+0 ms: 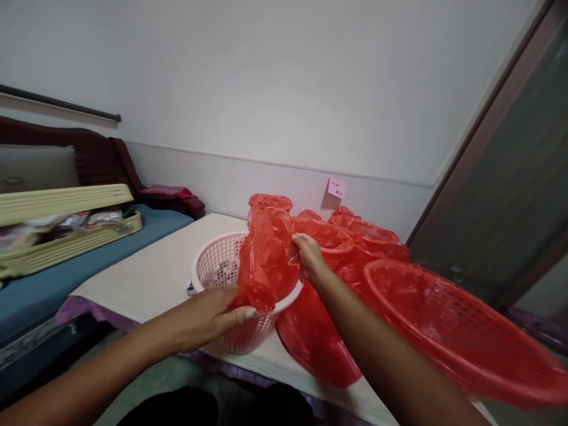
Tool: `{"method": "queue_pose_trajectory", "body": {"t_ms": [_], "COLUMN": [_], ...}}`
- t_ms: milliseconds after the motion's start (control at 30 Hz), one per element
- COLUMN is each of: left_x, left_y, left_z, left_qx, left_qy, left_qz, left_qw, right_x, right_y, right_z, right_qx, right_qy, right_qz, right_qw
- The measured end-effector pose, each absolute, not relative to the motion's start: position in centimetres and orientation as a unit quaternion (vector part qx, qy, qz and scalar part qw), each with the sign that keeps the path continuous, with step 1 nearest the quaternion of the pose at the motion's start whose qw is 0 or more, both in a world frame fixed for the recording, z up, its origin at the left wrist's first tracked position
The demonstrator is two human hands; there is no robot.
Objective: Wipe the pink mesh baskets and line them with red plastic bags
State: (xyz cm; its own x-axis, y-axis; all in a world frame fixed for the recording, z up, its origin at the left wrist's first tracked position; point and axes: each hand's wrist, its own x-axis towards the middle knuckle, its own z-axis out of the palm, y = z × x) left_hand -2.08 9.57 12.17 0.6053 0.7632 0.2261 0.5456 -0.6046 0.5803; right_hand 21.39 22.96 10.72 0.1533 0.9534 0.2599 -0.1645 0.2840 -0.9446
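A red plastic bag (268,254) stands partly spread inside and above a pale pink plastic basket (242,340) with a perforated wall. My right hand (310,255) pinches the bag's right side between thumb and fingers. Down at the basket's front rim, my left hand (213,319) grips the bag's lower edge, thumb outside and fingertips partly hidden and blurred. Inside the basket, left of the bag, lies crumpled clear material that I cannot make out.
Red baskets (461,331) lined with red plastic crowd the right side of the white-covered table (155,275). A pink note (336,187) is stuck on the wall behind. At left, an open yellow container (75,242) holding packets lies on a blue bed (168,222).
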Motion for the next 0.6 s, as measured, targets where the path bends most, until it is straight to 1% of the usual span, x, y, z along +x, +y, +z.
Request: {"method": "queue_pose_trajectory", "body": {"t_ms": [67,100,133,167,233,300,367,400,433,500,600], "left_x": [-2.7,-3.0,-3.3,-3.5,-3.5,-3.1,-2.5,-2.2,-2.0,-1.9,-2.2], "left_y": [10.1,10.4,10.7,10.9,11.3,11.7,12.2,12.6,13.0,13.9,14.6], "left_z": [12.7,13.0,13.2,13.4,13.6,13.7,13.4,13.1,12.8,12.0,11.0], "left_qx": [0.796,0.748,0.705,0.675,0.686,0.773,0.859,0.888,0.906,0.915,0.894], "left_qy": [0.420,0.450,0.476,0.493,0.488,0.427,0.351,0.328,0.321,0.344,0.396], "left_qz": [0.283,0.331,0.384,0.431,0.479,0.452,0.373,0.323,0.276,0.211,0.207], "left_qw": [0.331,0.358,0.360,0.339,0.250,0.126,0.026,-0.003,-0.017,-0.008,0.015], "right_x": [21.2,21.1,21.0,20.9,20.8,20.6,20.5,20.5,20.5,20.5,20.8], "right_y": [23.3,23.4,23.6,23.7,23.9,24.0,24.0,24.0,23.9,23.7,23.5], "right_z": [9.8,9.5,9.2,9.0,8.7,8.7,8.6,8.6,8.7,8.7,8.6], "right_qx": [-0.411,-0.411,-0.410,-0.409,-0.409,-0.411,-0.413,-0.413,-0.412,-0.407,-0.400], "right_qy": [-0.485,-0.489,-0.494,-0.500,-0.515,-0.530,-0.542,-0.547,-0.551,-0.554,-0.544], "right_qz": [0.438,0.438,0.436,0.434,0.427,0.417,0.407,0.404,0.401,0.395,0.375], "right_qw": [0.635,0.633,0.631,0.628,0.620,0.613,0.608,0.606,0.606,0.610,0.636]}}
